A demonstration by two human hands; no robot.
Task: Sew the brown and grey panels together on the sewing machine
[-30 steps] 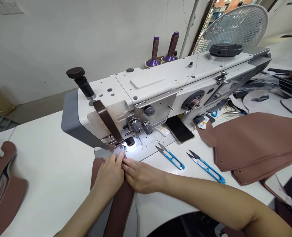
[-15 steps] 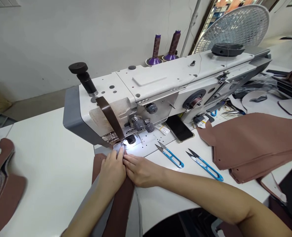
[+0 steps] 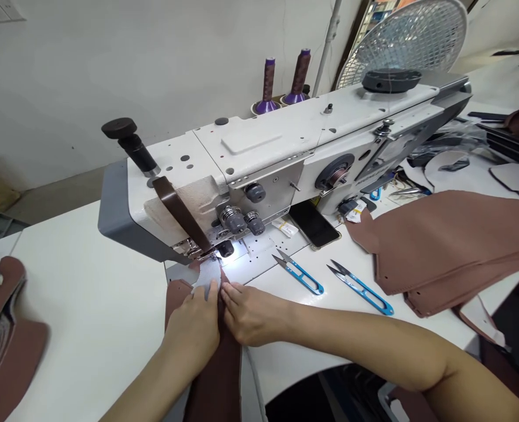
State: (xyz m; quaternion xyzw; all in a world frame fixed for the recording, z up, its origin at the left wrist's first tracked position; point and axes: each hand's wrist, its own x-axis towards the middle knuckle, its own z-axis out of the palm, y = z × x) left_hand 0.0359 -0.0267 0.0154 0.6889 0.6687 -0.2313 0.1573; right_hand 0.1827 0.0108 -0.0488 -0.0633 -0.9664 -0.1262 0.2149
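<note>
- Head view: the left hand (image 3: 193,328) lies on the brown piece (image 3: 218,381) and its pale grey layer (image 3: 210,272), fingertips close together on top; whether anything is pinched beneath, I cannot tell.
- The right hand (image 3: 253,313) rests just beside it, its fingers bunched narrowly at the right edge of the brown piece (I cannot tell whether they grip it).
- The brown piece runs from the lower edge of the view up to the sewing machine (image 3: 259,146), where the pale grey layer reaches under the head, near a bright light.
- Right of the hands, two blue-handled snips, the nearer (image 3: 301,274) and the farther (image 3: 365,290), lie on the table (image 3: 79,293) with blades apart.
- Beyond them sits a dark phone (image 3: 314,224), near the machine's base.
- Stacked brown panels (image 3: 457,240) lie at the right; more curved brown pieces (image 3: 26,357) lie at the far left.
- Behind the machine stand two thread spools (image 3: 269,82) and a white fan (image 3: 411,41).
</note>
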